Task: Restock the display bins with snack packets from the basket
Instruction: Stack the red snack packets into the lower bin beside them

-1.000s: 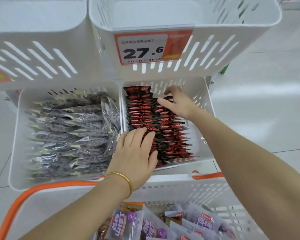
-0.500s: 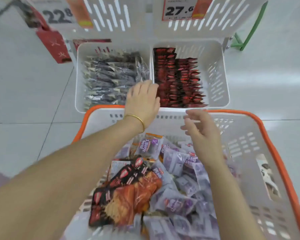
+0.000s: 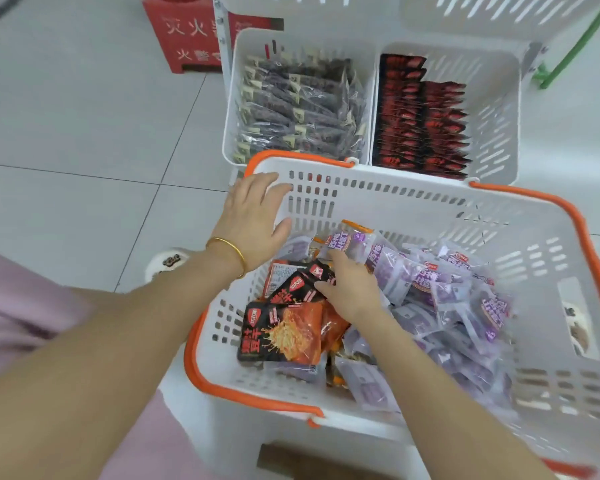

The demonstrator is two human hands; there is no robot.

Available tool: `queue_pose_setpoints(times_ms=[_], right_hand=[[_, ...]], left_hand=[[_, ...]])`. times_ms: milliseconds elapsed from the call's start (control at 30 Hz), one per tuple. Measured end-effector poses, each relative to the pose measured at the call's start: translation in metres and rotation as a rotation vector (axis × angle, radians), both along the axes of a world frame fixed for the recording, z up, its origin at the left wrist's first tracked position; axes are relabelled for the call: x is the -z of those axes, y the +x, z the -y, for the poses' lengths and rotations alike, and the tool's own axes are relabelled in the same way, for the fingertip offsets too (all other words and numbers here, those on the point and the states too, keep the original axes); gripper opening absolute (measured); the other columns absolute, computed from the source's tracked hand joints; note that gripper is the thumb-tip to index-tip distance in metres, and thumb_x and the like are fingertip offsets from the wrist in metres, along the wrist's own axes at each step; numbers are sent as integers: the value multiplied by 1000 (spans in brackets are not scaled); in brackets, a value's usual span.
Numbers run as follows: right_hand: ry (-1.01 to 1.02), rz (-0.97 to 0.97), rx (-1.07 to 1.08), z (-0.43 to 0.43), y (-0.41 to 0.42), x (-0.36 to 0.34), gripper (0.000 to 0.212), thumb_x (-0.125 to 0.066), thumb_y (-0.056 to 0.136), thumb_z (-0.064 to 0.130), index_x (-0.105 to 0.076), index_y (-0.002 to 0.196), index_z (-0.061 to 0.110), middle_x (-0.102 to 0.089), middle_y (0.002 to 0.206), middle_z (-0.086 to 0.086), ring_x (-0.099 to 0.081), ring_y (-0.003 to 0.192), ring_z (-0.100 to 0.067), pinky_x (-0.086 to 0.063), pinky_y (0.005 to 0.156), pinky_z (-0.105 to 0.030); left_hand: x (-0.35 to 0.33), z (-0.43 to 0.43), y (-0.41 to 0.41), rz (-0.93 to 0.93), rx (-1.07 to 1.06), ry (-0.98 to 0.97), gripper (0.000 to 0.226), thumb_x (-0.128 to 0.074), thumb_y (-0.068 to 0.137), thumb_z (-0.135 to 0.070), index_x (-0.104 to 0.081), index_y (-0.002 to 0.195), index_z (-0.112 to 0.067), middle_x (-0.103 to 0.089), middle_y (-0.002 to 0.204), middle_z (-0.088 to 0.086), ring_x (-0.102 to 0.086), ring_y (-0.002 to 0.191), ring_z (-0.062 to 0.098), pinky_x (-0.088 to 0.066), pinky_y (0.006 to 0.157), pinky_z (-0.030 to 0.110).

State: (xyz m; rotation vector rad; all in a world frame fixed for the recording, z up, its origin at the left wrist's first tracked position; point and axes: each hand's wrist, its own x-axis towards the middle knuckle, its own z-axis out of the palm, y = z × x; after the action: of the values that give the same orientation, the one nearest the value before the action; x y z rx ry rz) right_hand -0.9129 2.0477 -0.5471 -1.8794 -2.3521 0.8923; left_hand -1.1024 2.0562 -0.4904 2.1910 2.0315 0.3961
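Observation:
A white basket with an orange rim (image 3: 534, 198) stands in front of me, full of purple snack packets (image 3: 447, 289), with black-and-orange packets (image 3: 284, 334) at its left. My left hand (image 3: 253, 216) rests with straight fingers on the basket's far left corner. My right hand (image 3: 352, 289) is down inside the basket, its fingers lying on the small black-and-red packets (image 3: 297, 284); I see no grip. Beyond the basket sit two low white display bins: the left bin (image 3: 230, 98) holds clear grey packets, the right bin (image 3: 492, 109) holds rows of red-and-black packets (image 3: 420, 116).
Upper white bins (image 3: 465, 12) overhang the lower ones at the top edge. A red box (image 3: 184, 32) stands on the tiled floor at the back left. A green rack leg (image 3: 575, 46) is at the far right. The basket sits on a white stool (image 3: 222, 427).
Both hands have left the red-and-black bin. My left hand moved back to the basket's corner and my right hand went down into the basket onto the packets. My view tilted downward.

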Motion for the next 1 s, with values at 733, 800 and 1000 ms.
queue_pose_setpoints(times_ms=[733, 800, 1000], right_hand=[[-27, -954, 712, -6, 70, -68, 18, -62, 89, 9, -70, 75, 17, -68, 69, 2, -61, 67, -16, -51, 66, -33], [-86, -1095, 756, -8, 73, -76, 13, -61, 89, 6, -71, 86, 12, -71, 85, -9, -64, 80, -25, -53, 78, -42], [-102, -1382, 635, -8, 77, -93, 38, -47, 86, -16, -62, 111, 8, -73, 93, -5, -68, 87, -19, -56, 74, -30]], left_hand=[[-14, -6, 33, 362, -4, 11, 51, -44, 93, -35, -42, 135, -6, -39, 141, 12, -30, 133, 26, -20, 111, 33], [-32, -5, 64, 639, 37, -273, 62, -53, 94, -35, -26, 145, -11, -32, 146, 4, -32, 133, 18, -28, 109, 31], [-48, -13, 110, 913, 40, -429, 98, -71, 82, -17, -1, 150, -22, -46, 131, -9, -49, 113, 7, -39, 96, 22]])
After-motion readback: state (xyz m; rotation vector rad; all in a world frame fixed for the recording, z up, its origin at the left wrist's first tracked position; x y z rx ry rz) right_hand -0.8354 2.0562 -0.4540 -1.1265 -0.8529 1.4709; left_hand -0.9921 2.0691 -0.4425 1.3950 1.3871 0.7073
